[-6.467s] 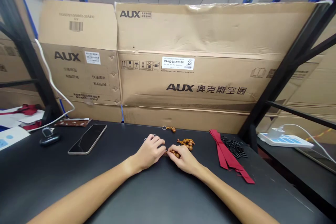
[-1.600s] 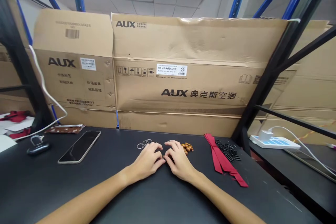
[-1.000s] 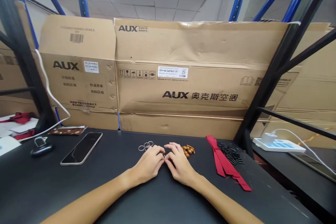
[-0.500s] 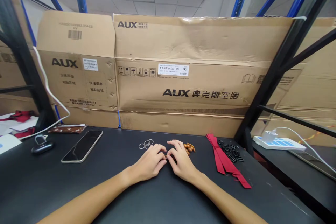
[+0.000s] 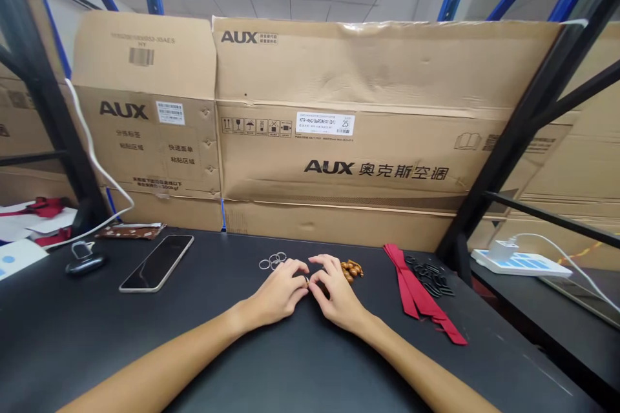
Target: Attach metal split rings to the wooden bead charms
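My left hand (image 5: 278,290) and my right hand (image 5: 334,287) meet at the middle of the black table (image 5: 310,361). Between their fingertips sits a small metal ring (image 5: 306,281), mostly hidden by my fingers. A loose group of silver metal rings (image 5: 272,261) lies just beyond my left hand. Brown wooden beads (image 5: 351,270) lie just beyond my right hand. Further right are a folded red ribbon (image 5: 416,290) and a heap of black plastic rings (image 5: 430,275).
A smartphone (image 5: 156,263) lies face up at the table's left, near a small black fob (image 5: 86,264). Flattened AUX cardboard cartons (image 5: 334,135) stand along the back edge. A black shelf post (image 5: 527,116) rises at right, beside a white power strip (image 5: 520,263).
The brown beads, held at my right hand in the oldest view, now lie on the table. My fingers shift slightly around the small ring, and the view moves a little.
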The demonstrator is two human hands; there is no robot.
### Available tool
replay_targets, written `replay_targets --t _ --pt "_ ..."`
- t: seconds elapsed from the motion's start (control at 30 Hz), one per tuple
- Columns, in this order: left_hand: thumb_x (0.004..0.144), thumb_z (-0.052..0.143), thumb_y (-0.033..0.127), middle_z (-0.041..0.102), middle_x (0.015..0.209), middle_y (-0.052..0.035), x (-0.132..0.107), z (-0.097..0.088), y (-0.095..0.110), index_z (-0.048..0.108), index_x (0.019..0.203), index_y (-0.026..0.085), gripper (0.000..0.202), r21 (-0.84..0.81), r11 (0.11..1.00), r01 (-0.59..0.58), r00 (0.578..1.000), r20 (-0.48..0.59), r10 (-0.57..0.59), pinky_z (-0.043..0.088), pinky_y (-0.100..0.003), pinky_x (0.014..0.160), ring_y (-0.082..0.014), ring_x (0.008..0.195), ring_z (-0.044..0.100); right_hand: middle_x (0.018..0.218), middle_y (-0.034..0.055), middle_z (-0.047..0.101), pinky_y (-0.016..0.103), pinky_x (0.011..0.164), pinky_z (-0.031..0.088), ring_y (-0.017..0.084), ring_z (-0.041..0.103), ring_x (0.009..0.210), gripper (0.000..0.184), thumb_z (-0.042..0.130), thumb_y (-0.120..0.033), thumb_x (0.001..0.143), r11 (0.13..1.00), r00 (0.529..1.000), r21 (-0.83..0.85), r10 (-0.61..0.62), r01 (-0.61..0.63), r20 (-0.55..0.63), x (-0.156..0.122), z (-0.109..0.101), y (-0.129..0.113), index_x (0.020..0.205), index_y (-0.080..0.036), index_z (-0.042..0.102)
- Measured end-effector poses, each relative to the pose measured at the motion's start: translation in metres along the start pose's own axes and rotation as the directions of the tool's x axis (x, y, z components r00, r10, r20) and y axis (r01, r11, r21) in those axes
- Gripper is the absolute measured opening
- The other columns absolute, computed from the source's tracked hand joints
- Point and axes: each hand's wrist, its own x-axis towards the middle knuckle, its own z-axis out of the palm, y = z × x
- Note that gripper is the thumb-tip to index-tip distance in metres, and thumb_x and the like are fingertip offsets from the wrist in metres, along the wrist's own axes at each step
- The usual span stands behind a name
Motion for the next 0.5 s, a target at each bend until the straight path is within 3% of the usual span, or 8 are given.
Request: replay_targets --t 0.27,0.5 --pt "0.09 0.052 0.02 0.054 0.112 -0.0059 0.002 -0.007 0.004 0.064 0.084 0.02 0.013 -0.058 0.998 0.0 0.998 0.065 0.004 0.043 -0.035 0.094 -0.0193 0.102 0.052 0.121 0.0099 0.054 0.049 0.095 0.041 0.027 0.043 0.116 0.015 0.047 -0.019 0.088 0.996 0.997 -0.063 0.067 -0.068 -0.026 0.002 -0.005 0.009 0.077 -0.021 0.058" --pt "0.088 0.052 0.023 0.056 0.11 -0.0076 0.002 -0.014 -0.008 0.059 0.075 0.017 0.016 0.227 0.971 0.082 0.997 -0.002 -0.083 0.041 -0.04 0.088 -0.0228 0.1 0.052 0.124 0.0105 0.053 0.048 0.094 0.038 0.029 0.038 0.12 0.013 0.05 -0.019 0.086 0.96 0.996 -0.266 0.075 -0.085 -0.047 0.001 -0.011 0.016 0.082 -0.02 0.062"
